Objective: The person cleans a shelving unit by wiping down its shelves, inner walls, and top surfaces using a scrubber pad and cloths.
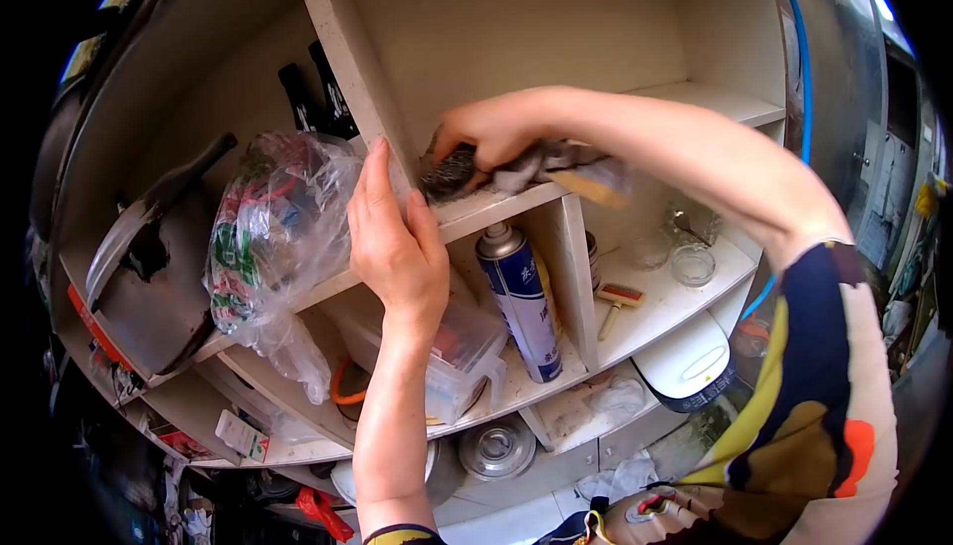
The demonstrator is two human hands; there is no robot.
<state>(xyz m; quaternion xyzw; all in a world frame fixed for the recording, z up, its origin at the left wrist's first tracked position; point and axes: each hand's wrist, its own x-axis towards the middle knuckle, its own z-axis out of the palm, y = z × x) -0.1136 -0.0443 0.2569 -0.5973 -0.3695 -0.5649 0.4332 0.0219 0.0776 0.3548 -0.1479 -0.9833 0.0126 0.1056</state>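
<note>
Above the blue-and-white aerosol can [519,305], the right hand [486,138] gripped a dark, crumpled cloth [450,174] at the shelf board, while the left hand [397,247], up and to the can's left, was spread at the front edge of the upright divider [347,39]. Farther left of the can was a stuffed clear plastic bag [288,217], and just beside the can's left side sat a clear plastic bin [462,371]. To the can's right lay a small brush [620,295], with a glass jar [693,266] beyond it.
</note>
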